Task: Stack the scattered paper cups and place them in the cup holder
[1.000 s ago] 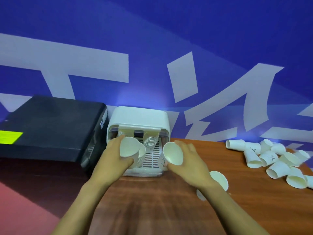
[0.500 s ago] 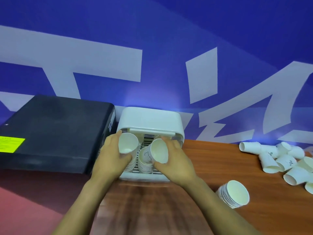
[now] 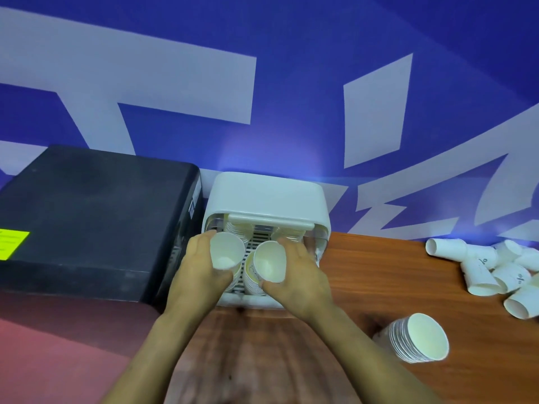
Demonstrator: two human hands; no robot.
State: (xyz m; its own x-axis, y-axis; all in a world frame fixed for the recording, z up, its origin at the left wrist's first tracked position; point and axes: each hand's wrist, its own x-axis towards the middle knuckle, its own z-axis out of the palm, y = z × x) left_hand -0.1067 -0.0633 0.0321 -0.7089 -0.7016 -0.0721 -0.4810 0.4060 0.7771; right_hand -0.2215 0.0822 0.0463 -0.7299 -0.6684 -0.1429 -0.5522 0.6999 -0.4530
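Cup stacks point(image 3: 269, 265) gripped by both hands point(image 3: 294, 275), inside cup holder point(image 3: 267, 196).

Two bare forearms, no sleeves, left hand point(image 3: 201, 266), right hand point(image 3: 300, 275)

Scattered cups point(image 3: 522, 275) cut off right.

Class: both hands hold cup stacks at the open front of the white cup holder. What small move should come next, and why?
Probably lower both stacks onto the holder's slatted floor and let go: the left hand and right hand already hold their cup stacks inside its open front.
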